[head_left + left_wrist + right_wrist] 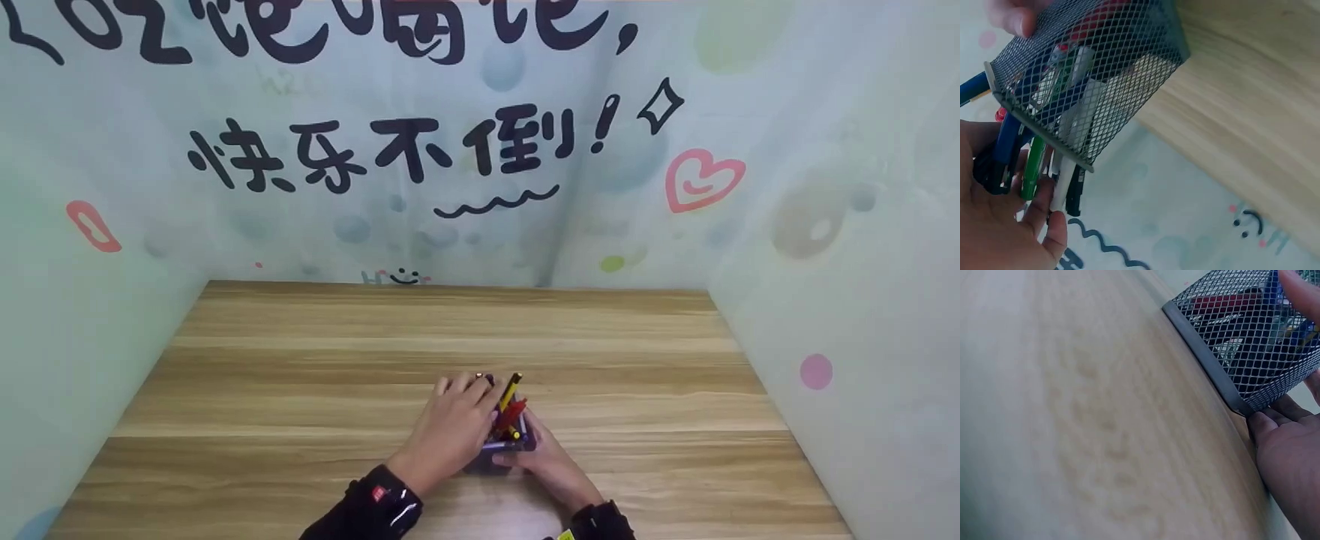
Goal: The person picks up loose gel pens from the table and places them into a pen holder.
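A dark mesh pen holder [1145,34] packed with pens stands at the front middle of the table, under both hands. My right hand [553,459] grips it from the right, thumb along its near side, other fingers low near its base. From the left, my left hand [456,421] reaches over the top, its fingers and thumb curled round several pen ends at the rim. Among these are a green pen [1032,171], a white pen [1063,188] and a blue pen [1006,140]. A yellow pen [511,390] and a red pen [511,414] stick up between the hands.
The wood-grain table [300,360] extends behind and to both sides of the hands. A pale printed sheet [337,90] with dark lettering closes off the back, and similar pale walls [847,300] rise at the left and right edges.
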Motion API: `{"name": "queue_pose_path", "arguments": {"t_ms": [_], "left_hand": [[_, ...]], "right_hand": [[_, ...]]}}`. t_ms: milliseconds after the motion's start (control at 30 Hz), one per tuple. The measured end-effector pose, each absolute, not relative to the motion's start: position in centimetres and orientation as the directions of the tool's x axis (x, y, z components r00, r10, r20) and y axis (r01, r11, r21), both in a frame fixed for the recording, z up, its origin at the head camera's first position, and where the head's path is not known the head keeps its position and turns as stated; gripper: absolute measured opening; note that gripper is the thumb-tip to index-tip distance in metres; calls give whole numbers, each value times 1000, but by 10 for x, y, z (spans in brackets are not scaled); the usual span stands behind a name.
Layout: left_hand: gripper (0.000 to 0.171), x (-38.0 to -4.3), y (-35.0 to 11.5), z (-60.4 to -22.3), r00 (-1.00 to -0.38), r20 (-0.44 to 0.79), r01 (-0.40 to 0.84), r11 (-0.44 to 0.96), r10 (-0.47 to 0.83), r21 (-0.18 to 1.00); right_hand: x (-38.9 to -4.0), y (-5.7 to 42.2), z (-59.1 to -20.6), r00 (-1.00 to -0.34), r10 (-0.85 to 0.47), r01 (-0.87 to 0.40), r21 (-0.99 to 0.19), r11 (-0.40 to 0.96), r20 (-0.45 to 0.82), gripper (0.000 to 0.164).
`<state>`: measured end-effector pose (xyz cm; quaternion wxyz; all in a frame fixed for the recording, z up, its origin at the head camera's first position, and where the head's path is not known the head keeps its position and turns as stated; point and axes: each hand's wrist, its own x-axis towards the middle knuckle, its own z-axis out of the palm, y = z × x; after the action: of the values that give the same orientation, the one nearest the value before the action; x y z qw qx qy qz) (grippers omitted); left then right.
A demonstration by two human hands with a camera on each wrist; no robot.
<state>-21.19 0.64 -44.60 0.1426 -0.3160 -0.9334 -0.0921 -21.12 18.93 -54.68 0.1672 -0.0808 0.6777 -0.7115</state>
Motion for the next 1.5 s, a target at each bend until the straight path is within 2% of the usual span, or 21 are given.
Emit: {"name": "queue_pose_path", "arguments": {"t_ms": [67,133,267,367,433,567,700,833,1067,1367,1500], "left_hand": [[41,-210,4,-447,-770,331,621,760,546,191],[39,-207,0,-447,-799,355,598,711,486,371],[33,-203,-10,-449,-875,396,483,480,277,732],[33,-201,-18,-459,-931,342,365,312,129,877],[41,-199,-21,-470,-961,261,277,240,95,930],[62,-191,-20,-492,-983,90,120,189,161,975],[73,-182,-15,-507,-972,80,123,192,219,974],[68,-183,-11,-512,-972,141,179,206,187,962],[65,-201,-11,-512,-981,114,144,196,160,970],[62,-234,-13,-507,-992,66,88,219,106,972],[58,-253,-12,-504,-992,82,101,210,98,972]], "right_hand": [[-211,189,-546,-932,-347,128,-991,-36,-108,91],[-211,188,-546,-934,-341,128,-991,-41,-107,91],[-211,186,-544,-939,-320,154,-987,-52,-130,93],[-209,185,-543,-942,-300,171,-984,-43,-150,94],[-208,184,-543,-946,-288,167,-985,-39,-149,95],[-205,181,-543,-953,-280,133,-991,-33,-118,92],[-203,177,-541,-951,-291,113,-993,-23,-102,87],[-204,175,-534,-950,-301,70,-997,37,-78,79],[-213,171,-507,-975,-214,4,-965,264,-63,77],[-237,167,-484,-984,-156,32,-952,304,-82,71],[-252,163,-482,-990,-116,52,-962,268,-85,68]]}}
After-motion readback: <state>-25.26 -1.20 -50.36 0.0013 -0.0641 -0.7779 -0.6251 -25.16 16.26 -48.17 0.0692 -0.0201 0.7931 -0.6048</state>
